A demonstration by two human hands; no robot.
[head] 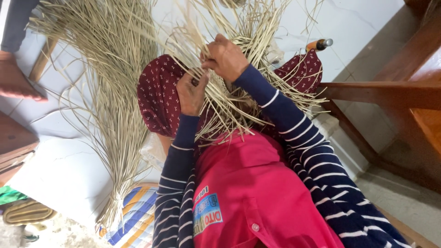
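The floor [69, 165] is pale, smooth and faintly cracked, lit by soft even light; to the right stands dark brown wooden furniture [395, 87] with a horizontal rail and a slanting leg; another piece of brown wood [14, 147] juts in at the left edge; a woven sandal [27, 212] lies at the lower left; a striped cushion [135, 220] rests nearby.

The person wears a navy top with thin white stripes down both sleeves [317, 156], under a bright pink vest [257, 183] with a printed patch and a button. Dark red trousers [158, 92] carry small pale flecks.
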